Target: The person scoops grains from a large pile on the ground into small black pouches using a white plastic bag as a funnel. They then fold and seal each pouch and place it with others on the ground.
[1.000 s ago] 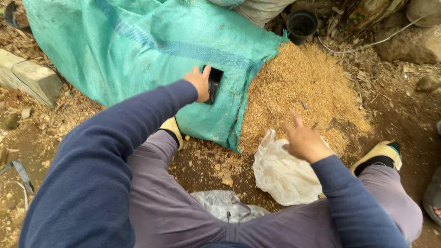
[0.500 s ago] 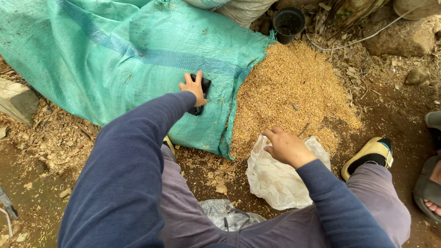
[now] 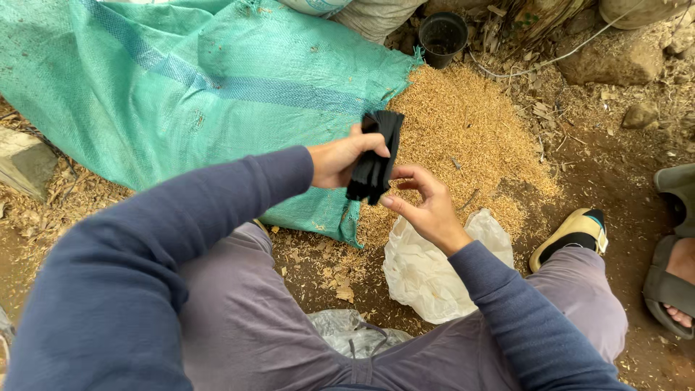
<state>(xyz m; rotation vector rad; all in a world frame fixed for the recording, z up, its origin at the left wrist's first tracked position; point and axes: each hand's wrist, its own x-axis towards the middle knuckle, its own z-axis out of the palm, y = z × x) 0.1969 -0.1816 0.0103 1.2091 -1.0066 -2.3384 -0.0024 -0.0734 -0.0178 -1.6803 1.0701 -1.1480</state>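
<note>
Where husks spill, black bags beside green sack

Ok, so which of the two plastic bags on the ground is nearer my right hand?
The white bag, lying just under the right hand. The clear crumpled bag sits lower, between the knees.

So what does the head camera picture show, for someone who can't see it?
A crouching person's left hand holds a bundle of folded black bags while the right hand touches its lower end. Beyond lie a heap of tan husks and a green woven sack; a white plastic bag sits by the knees.
</note>
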